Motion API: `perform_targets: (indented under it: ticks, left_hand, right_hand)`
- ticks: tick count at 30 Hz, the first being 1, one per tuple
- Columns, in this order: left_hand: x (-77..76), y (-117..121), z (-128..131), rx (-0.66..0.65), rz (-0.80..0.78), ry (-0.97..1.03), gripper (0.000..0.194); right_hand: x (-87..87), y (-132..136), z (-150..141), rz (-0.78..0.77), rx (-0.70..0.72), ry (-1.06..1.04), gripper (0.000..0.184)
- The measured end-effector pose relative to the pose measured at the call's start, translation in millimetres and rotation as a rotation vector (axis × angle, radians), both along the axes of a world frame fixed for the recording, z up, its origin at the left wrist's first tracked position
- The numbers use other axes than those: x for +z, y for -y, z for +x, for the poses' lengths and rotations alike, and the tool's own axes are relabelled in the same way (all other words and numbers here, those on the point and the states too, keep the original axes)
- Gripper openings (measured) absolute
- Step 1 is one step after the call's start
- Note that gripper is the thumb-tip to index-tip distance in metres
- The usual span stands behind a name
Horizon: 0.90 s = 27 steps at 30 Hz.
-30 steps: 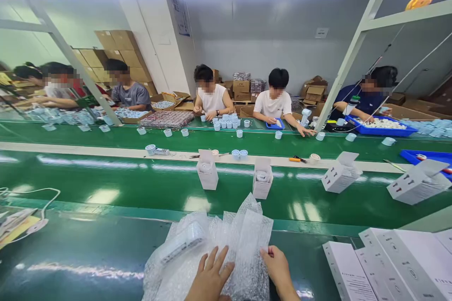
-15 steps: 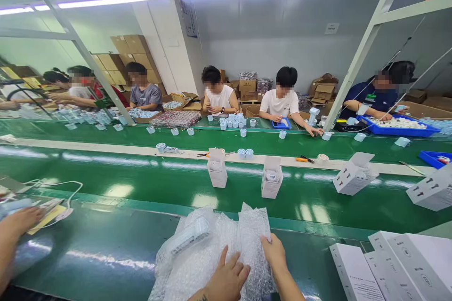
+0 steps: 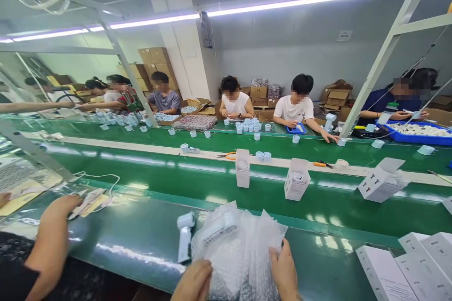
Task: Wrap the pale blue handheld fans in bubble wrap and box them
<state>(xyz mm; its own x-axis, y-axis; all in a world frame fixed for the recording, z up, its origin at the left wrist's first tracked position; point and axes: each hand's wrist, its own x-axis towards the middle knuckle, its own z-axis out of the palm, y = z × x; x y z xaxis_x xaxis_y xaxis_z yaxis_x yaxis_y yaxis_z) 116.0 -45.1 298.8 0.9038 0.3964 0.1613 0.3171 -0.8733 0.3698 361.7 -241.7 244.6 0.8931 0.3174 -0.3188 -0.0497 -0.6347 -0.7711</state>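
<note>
A heap of clear bubble-wrap bags (image 3: 243,256) lies on the green table in front of me. My right hand (image 3: 285,263) grips the right edge of the bags, thumb on top. At the lower left edge my left hand (image 3: 196,280) has its fingers curled against the bubble wrap; its fingertips are partly hidden. On top of the heap a pale blue device (image 3: 224,223) shows through the wrap. A second device, a light blue handheld one with a cylindrical head (image 3: 185,235), lies bare on the table, just left of the bags.
Several closed white boxes (image 3: 388,268) stand at right. Open white boxes (image 3: 297,181) sit on the green belt (image 3: 197,178) ahead. At left, a co-worker's hand (image 3: 68,204) touches papers and a white cable. Co-workers sit across the line among blue cups and a blue tray (image 3: 416,134).
My view has swung left, so the scene sits further right. My left hand has gone from lying spread on the bags to curling at their left edge. The bare blue device has come into sight.
</note>
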Motion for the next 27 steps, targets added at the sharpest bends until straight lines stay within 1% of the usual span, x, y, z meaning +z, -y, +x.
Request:
perform_targets:
  ticks: [2,3,4,5,7,8,10,13,16,18,20,23,25,27]
  left_hand:
    - [4.3,-27.8,-9.6,0.334,-0.068,0.007,0.033]
    - [3.4,-39.7,-10.2,0.482,-0.118,-0.011,0.041]
    - [0.4,-49.0,-8.5,0.576,-0.182,-0.045,0.051]
    - [-4.2,-55.4,-5.1,0.615,-0.256,-0.086,0.064]
    - [-15.4,-60.2,3.7,0.578,-0.396,-0.165,0.089]
    - [-20.6,-60.0,7.5,0.547,-0.438,-0.190,0.096]
    - [-27.0,-59.0,12.1,0.530,-0.480,-0.227,0.098]
    - [-25.4,-64.6,10.1,0.567,-0.516,-0.285,0.083]
    - [-16.2,-77.1,1.5,0.603,-0.582,-0.357,0.055]
    - [-9.9,-83.3,-2.7,0.626,-0.601,-0.378,0.045]
    - [-5.0,-85.3,-0.9,0.637,-0.581,-0.362,0.047]
    - [-0.4,-83.3,13.8,0.644,-0.552,-0.312,0.054]
    - [3.2,-82.9,23.9,0.680,-0.565,-0.293,0.048]
    - [9.8,-85.5,25.3,0.737,-0.612,-0.274,0.040]
  right_hand:
    - [2.2,-7.9,-3.6,-0.023,0.023,0.031,0.070]
    - [2.7,-10.0,-4.5,-0.037,0.028,0.050,0.069]
    - [2.8,-10.9,-4.8,-0.054,0.024,0.070,0.068]
    - [2.4,-10.3,-4.5,-0.075,0.010,0.090,0.068]
    - [0.8,-5.6,-3.1,-0.117,-0.036,0.123,0.070]
    - [-0.3,-1.8,-2.2,-0.130,-0.057,0.134,0.072]
    - [-2.3,7.4,-0.8,-0.138,-0.082,0.155,0.075]
    - [-4.5,21.2,0.0,-0.136,-0.089,0.184,0.073]
    - [-7.0,30.5,0.8,-0.132,-0.072,0.194,0.069]
    - [-9.8,33.2,1.9,-0.117,-0.040,0.187,0.067]
    - [-12.4,33.5,2.8,-0.098,-0.004,0.175,0.063]
    - [-11.8,33.1,3.0,-0.053,0.032,0.174,0.055]
    - [-6.1,36.3,4.1,-0.003,0.025,0.182,0.050]
    - [3.3,44.8,8.2,0.061,-0.008,0.179,0.047]
